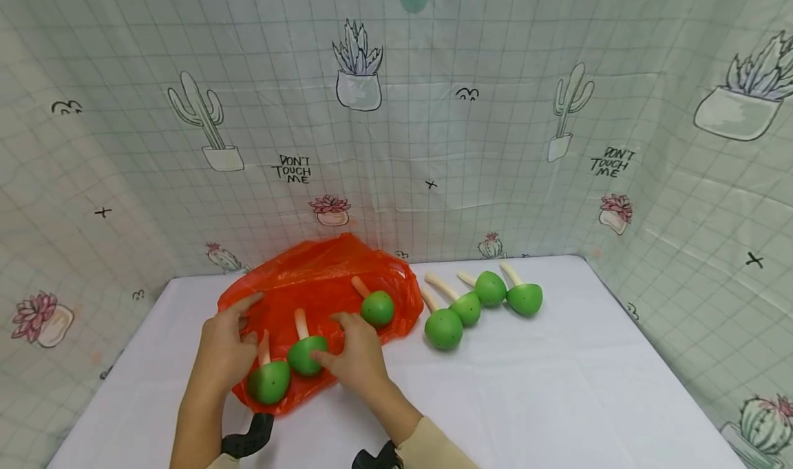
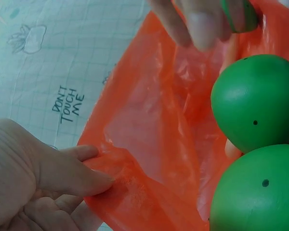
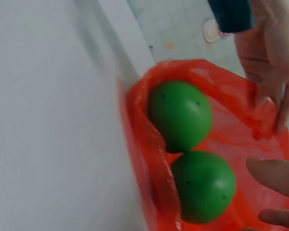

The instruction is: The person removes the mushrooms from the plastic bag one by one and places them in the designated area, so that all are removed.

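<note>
An orange-red plastic bag [image 1: 291, 283] lies with its mouth spread toward me. Thumb and fingers of my left hand [image 1: 226, 348] pinch its left edge, as the left wrist view shows. Inside are three green mushroom-shaped pieces with pale stems: a front one [image 1: 269, 384], a middle one [image 1: 305, 357] and a farther one [image 1: 378, 308]. My right hand [image 1: 358, 352] hovers over the bag between the middle and farther pieces, fingers spread. In the right wrist view, a gap shows between its thumb [image 3: 269, 174] and the nearest green cap [image 3: 204, 187].
Several more green-capped pieces [image 1: 444, 330] with pale stems sit in a slanting row on the white tabletop [image 1: 495, 400], right of the bag. Behind the table hangs a gridded cloth [image 1: 434, 131] printed with cacti, which also covers both sides.
</note>
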